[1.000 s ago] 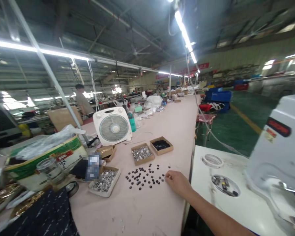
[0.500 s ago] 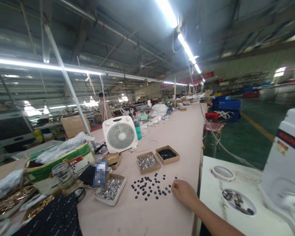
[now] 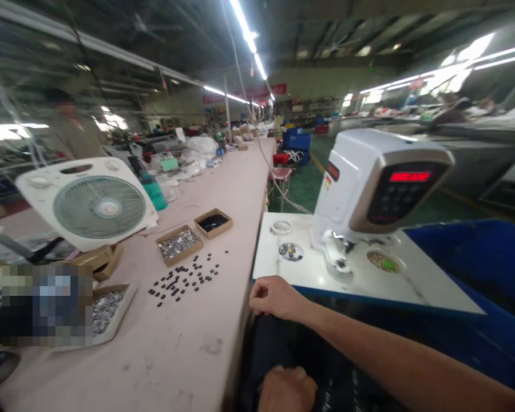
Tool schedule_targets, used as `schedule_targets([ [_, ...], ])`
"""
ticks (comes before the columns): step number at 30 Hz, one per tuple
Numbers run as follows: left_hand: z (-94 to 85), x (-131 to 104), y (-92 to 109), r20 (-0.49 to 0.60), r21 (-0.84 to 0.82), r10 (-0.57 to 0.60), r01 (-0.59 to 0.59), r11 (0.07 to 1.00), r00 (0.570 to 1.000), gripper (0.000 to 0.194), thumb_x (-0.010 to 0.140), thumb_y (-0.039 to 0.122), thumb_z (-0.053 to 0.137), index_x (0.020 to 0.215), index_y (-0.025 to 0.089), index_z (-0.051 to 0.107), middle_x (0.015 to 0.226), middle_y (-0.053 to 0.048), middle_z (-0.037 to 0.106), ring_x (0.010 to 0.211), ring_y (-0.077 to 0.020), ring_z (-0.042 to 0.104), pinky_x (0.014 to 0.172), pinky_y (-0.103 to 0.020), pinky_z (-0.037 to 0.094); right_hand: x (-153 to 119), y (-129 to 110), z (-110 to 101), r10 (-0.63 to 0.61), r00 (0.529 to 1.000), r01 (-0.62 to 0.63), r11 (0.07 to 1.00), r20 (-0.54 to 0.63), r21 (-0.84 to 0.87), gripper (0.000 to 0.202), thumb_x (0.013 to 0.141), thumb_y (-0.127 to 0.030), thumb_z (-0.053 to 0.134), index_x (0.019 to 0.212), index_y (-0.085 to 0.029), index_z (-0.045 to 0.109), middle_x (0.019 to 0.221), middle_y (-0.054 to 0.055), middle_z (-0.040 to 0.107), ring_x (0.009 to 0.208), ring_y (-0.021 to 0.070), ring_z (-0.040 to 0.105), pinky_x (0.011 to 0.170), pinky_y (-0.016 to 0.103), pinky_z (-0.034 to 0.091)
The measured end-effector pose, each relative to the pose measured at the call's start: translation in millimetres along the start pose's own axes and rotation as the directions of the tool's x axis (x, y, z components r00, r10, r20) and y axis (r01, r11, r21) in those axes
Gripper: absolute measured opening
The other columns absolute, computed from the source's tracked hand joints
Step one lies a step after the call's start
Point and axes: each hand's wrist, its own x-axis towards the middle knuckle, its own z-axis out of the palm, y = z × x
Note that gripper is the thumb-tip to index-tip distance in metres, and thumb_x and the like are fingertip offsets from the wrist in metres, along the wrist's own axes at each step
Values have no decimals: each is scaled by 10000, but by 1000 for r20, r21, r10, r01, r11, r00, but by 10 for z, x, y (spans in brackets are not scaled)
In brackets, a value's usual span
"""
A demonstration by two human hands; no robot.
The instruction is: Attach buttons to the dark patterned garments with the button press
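My right hand [image 3: 274,297] is closed, thumb and forefinger curled together, between the table's edge and the white machine's worktop; whatever it pinches is too small to make out. Lower down, my left hand [image 3: 286,390] lies curled on dark cloth [image 3: 266,349], its fingers mostly hidden from view. Many small round black caps [image 3: 182,280] are scattered on the pinkish table [image 3: 189,355]. Behind them stand a cardboard tray of silver pieces [image 3: 179,244] and a tray of black pieces [image 3: 213,222]. A white machine [image 3: 356,183] with a lit red display stands to the right.
On the left are a white box fan [image 3: 103,200], a tray of silver parts [image 3: 107,312] and a black round object [image 3: 0,366]. Blue fabric or bins [image 3: 476,246] lie beyond the machine's white top [image 3: 416,286]. A person [image 3: 72,126] stands behind the fan.
The view has swung right and down, showing the whole machine. My right hand has left the black caps and come off the table. My left hand has come into view.
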Motion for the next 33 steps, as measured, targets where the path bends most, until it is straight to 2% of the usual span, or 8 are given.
schedule_targets([
  [2, 76, -64, -1, -74, 173, 9, 4, 985, 997, 233, 724, 231, 685, 945, 160, 669, 1019, -146, 694, 962, -327, 656, 867, -511, 498, -494, 190, -59, 6, 1000, -5, 994, -13, 110, 102, 719, -170, 684, 820, -161, 686, 699, -11, 709, 655, 129, 649, 600, 202, 480],
  [5, 146, -231, 40, -201, 300, 100, -36, 953, 974, 193, 710, 213, 645, 902, 193, 638, 955, -91, 687, 890, -296, 636, 775, -446, 473, -1139, 385, -81, 99, 991, -74, 967, -94, 244, 142, 706, -167, 712, 845, -161, 682, 758, -4, 711, 692, 128, 645, 642, 215, 498],
  [8, 179, -364, 119, -333, 398, 272, -127, 909, 903, 172, 697, 171, 631, 866, 202, 618, 842, -51, 660, 758, -245, 588, 673, -388, 409, -1578, 482, -44, 229, 967, -185, 931, -109, 314, 181, 713, -132, 698, 891, -164, 685, 809, 2, 726, 649, 112, 636, 590, 201, 477],
  [12, 177, -453, 256, -419, 490, 441, -210, 846, 794, 200, 731, 112, 562, 907, 194, 612, 761, -31, 605, 689, -219, 519, 627, -372, 333, -1937, 523, 26, 278, 953, -227, 919, -122, 321, 214, 742, -115, 690, 945, -182, 706, 823, -10, 733, 583, 95, 612, 539, 191, 443],
  [16, 131, -540, 366, -408, 522, 493, -246, 816, 768, 168, 847, 125, 469, 931, 176, 604, 743, -35, 592, 673, -211, 491, 630, -365, 315, -2167, 481, 60, 279, 948, -219, 920, -152, 324, 199, 763, -134, 713, 951, -197, 734, 842, -5, 743, 657, 119, 645, 613, 210, 493],
  [21, 79, -641, 427, -421, 542, 527, -261, 799, 738, 226, 938, 157, 398, 983, 157, 619, 738, -40, 609, 672, -205, 491, 646, -362, 326, -2301, 423, 74, 195, 970, -138, 935, -148, 326, 181, 793, -107, 699, 927, -214, 759, 825, -22, 753, 715, 126, 680, 700, 214, 525],
  [27, 43, -700, 449, -429, 520, 535, -285, 805, 728, 236, 939, 114, 417, 1013, 144, 640, 761, -52, 650, 706, -196, 529, 685, -358, 359, -2358, 443, 107, 118, 977, -64, 958, -180, 279, 215, 854, -138, 674, 1025, -233, 764, 930, -11, 785, 822, 141, 729, 782, 221, 549],
  [33, 60, -750, 448, -468, 483, 558, -330, 811, 685, 174, 880, 52, 528, 953, 128, 666, 754, -53, 666, 721, -188, 561, 699, -358, 389, -2368, 435, 121, 81, 978, -23, 959, -195, 283, 296, 845, -118, 652, 1104, -228, 744, 950, 4, 793, 833, 148, 747, 776, 227, 574],
])
